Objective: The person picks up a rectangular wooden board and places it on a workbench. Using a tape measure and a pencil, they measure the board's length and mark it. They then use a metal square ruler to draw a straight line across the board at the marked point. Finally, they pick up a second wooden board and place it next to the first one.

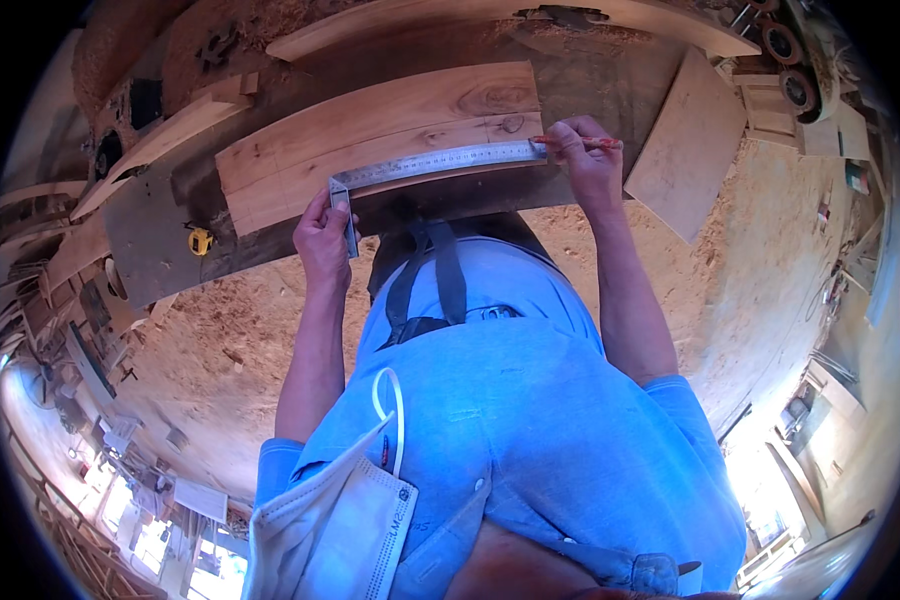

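A metal try square point(440, 160) with a ruled blade lies along the near part of a wide wooden board point(370, 115) on the workbench. My left hand point(322, 238) is closed round its short stock at the blade's left end. At the blade's right end my right hand point(590, 160) pinches a red pencil point(602, 143), whose tip is over the board by the blade. A small drawn mark shows on the board near that tip. The fingers of my right hand partly cover the pencil.
The dark workbench point(160, 245) carries a yellow tape measure point(200, 240) at left. A flat wooden panel point(688, 145) lies at right, and a long plank point(510, 22) runs along the back. Sawdust covers the floor point(240, 330). A white face mask point(330, 520) hangs close in front of me.
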`<state>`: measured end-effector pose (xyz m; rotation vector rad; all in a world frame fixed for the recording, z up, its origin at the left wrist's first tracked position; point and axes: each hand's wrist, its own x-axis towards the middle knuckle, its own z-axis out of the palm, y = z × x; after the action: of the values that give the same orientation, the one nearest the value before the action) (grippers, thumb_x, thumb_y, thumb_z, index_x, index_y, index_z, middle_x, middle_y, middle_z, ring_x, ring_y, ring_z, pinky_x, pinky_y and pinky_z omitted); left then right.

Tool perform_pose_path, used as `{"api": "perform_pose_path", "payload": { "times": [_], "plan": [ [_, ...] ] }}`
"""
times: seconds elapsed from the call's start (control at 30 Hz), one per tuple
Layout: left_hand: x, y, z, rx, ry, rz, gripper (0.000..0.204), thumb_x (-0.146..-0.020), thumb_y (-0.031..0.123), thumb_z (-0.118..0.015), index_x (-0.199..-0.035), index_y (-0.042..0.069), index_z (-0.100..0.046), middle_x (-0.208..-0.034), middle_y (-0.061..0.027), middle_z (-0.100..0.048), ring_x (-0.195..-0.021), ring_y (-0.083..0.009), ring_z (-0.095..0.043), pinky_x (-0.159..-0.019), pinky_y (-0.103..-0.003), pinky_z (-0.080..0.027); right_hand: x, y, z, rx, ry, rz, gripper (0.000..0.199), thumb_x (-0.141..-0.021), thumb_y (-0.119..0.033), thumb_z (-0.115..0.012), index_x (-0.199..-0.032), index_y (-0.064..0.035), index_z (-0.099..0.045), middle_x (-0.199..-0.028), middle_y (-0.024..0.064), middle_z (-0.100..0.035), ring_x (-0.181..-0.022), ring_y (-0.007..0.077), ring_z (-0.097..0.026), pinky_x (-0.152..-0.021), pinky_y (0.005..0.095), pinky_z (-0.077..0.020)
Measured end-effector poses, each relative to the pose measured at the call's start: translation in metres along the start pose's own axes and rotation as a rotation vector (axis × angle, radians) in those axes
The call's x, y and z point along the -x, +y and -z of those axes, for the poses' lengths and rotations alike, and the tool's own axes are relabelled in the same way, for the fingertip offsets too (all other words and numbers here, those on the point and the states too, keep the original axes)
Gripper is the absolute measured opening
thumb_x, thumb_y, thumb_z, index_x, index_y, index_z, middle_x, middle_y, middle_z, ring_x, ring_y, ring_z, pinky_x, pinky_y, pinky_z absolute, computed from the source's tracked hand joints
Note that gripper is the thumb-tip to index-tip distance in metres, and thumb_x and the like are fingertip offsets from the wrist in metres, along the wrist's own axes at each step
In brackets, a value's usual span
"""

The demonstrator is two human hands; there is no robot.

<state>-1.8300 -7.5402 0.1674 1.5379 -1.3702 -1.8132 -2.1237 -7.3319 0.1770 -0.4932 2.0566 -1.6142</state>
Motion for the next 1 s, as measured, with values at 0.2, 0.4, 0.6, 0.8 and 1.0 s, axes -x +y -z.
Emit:
{"api": "perform_pose_path", "payload": {
  "times": [0.2, 0.4, 0.6, 0.8, 1.0],
  "plan": [
    [0.0, 0.0, 0.001, -0.004, -0.002, 0.011, 0.047, -0.094, 0.008, -0.068, -0.137, -0.006, -0.054, -0.082, -0.004, -0.065, -0.064, -0.0089, -0.061, -0.053, -0.023, -0.05, -0.002, -0.001, 0.001, 0.111, 0.008, 0.047, 0.021, -0.094, -0.016, -0.068, -0.082, 0.0012, -0.068, -0.076, 0.0046, -0.061, -0.07, 0.0107, -0.056, -0.062, 0.0277, -0.0434],
    [-0.001, 0.0, 0.001, -0.018, 0.002, 0.018, 0.051, -0.095, 0.007, -0.065, -0.141, -0.005, -0.049, -0.082, -0.0066, -0.065, -0.061, -0.0115, -0.06, -0.05, -0.024, -0.049, -0.004, -0.005, -0.001, 0.174, 0.007, 0.056, 0.019, -0.093, -0.015, -0.068, -0.084, 0.0018, -0.069, -0.078, 0.0062, -0.064, -0.071, 0.0135, -0.059, -0.065, 0.0284, -0.0458],
    [-0.003, -0.004, 0.002, -0.039, 0.016, 0.04, 0.044, -0.095, 0.009, -0.064, -0.137, -0.004, -0.055, -0.079, -0.0069, -0.064, -0.059, -0.0113, -0.059, -0.05, -0.024, -0.048, -0.006, -0.01, -0.008, 0.019, 0.095, 0.332, 0.012, -0.093, -0.01, -0.069, -0.09, 0.0009, -0.07, -0.085, 0.0073, -0.066, -0.079, 0.0152, -0.061, -0.071, 0.0287, -0.0478],
    [-0.004, 0.02, -0.004, -0.095, -0.082, 0.021, 0.034, -0.094, 0.01, -0.066, -0.125, -0.003, -0.065, -0.082, -0.0042, -0.066, -0.064, -0.0093, -0.06, -0.054, -0.024, -0.05, 0.016, -0.016, 0.008, 0.419, 0.142, 0.416, 0.008, -0.09, -0.008, -0.067, -0.095, -0.0024, -0.07, -0.089, 0.0131, -0.068, -0.082, 0.0281, -0.065, -0.078, 0.0368, -0.0508],
    [-0.045, 0.081, -0.061, -0.454, -0.421, -0.193, 0.036, -0.092, 0.019, -0.067, -0.121, 0.0, -0.069, -0.088, -0.0049, -0.069, -0.073, -0.0133, -0.064, -0.067, -0.029, -0.052, 0.063, -0.012, 0.007, 0.52, -0.188, 0.088, 0.016, -0.089, -0.01, -0.061, -0.102, -0.0045, -0.07, -0.09, 0.0207, -0.068, -0.088, 0.0386, -0.065, -0.078, 0.0436, -0.0511]
  ]
}}
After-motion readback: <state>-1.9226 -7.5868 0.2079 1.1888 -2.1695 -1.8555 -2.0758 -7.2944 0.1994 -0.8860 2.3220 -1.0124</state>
